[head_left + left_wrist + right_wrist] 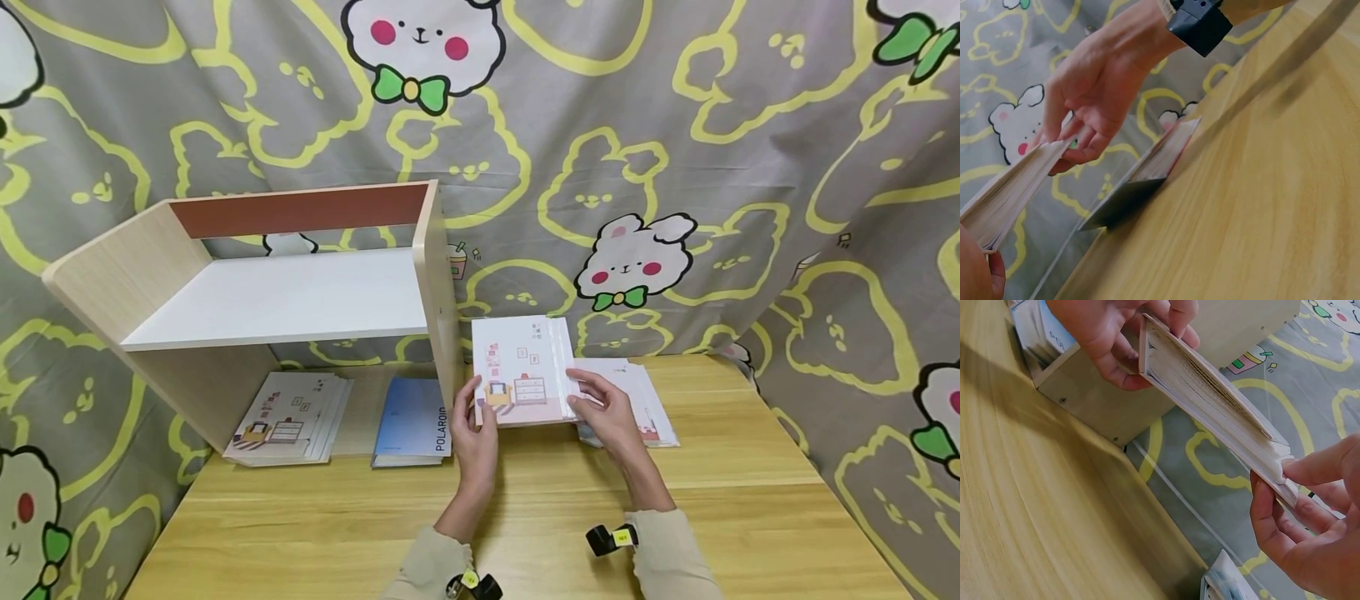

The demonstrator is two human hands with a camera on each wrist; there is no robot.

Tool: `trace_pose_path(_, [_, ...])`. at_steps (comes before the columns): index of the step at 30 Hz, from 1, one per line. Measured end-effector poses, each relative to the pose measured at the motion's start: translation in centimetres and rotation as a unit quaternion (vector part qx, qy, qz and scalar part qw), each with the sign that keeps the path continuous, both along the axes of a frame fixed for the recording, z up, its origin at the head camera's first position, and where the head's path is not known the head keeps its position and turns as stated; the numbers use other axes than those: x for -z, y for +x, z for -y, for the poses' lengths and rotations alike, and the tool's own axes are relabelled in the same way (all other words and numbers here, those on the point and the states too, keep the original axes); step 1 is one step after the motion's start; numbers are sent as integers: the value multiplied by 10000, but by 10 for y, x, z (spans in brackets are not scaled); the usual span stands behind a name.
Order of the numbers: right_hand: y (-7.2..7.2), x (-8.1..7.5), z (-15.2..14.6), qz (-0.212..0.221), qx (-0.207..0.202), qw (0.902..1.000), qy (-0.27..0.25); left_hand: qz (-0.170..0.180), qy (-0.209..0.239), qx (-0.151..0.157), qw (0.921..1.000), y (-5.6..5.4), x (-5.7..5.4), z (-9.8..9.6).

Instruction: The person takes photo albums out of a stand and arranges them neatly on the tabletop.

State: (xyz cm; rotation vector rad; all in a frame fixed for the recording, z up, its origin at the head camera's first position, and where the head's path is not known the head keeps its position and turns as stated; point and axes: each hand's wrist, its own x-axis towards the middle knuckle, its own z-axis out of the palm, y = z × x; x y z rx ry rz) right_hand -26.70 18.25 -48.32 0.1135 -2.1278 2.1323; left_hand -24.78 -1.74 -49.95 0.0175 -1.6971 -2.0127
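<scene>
Both hands hold a white photo album (517, 367) up above the table, to the right of the shelf. Its cover shows a small drawing of a dresser and an armchair. At the album's left edge my left hand (476, 442) grips with the thumb in front. My right hand (611, 417) pinches the right edge, where a strip of inner pages (560, 367) shows past the cover. In the right wrist view the page edges (1210, 400) are seen from below, between the two covers. Behind the right hand, another white album (652, 408) lies on the table.
A wooden shelf unit (277, 300) stands at the left against a patterned cloth (510, 200). In its lower compartment lie a stack of white albums (288, 417) and a blue album (411, 421) marked POLAROID. The wooden table (540, 517) spreads out in front.
</scene>
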Motion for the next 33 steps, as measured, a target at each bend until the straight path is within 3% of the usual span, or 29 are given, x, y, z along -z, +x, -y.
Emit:
trace_pose_path(13, [0,6,0,111,9,9997,234,116,63,-71,9999,-2,10,-2])
trace_pose_path(33, [-4,15,6,683,84,9968,401,684,4,-188,9975,-3,23,-2])
